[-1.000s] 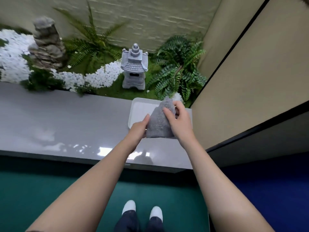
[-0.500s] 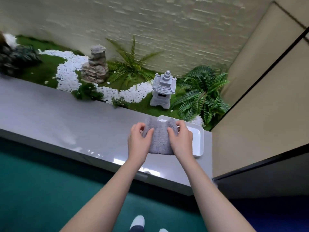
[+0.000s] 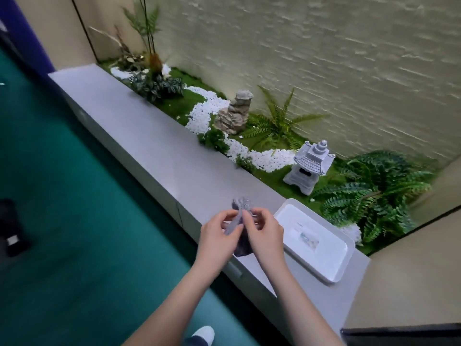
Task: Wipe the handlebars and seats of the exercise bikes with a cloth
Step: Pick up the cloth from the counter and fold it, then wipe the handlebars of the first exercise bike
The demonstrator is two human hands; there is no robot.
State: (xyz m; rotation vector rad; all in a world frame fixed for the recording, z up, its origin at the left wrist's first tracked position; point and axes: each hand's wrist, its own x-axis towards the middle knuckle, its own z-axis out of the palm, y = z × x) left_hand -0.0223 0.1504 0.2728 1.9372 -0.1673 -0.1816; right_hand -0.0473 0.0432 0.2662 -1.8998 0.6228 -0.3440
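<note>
Just left of the tray [image 3: 331, 277], both hands, left [image 3: 218, 239] and right [image 3: 265, 237], pinch the grey cloth [image 3: 240, 208] above the ledge; it looks soft, light, floppy, best gripped bunched.

Cloth [image 3: 240, 227] mostly hidden between hands; shoe [image 3: 203, 334] edge-cut.

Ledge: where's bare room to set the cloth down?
The grey ledge is bare along its whole left stretch, between the green floor and the pebble garden. The right end is crowded: the white tray fills it, and both hands hold the cloth beside it.
</note>
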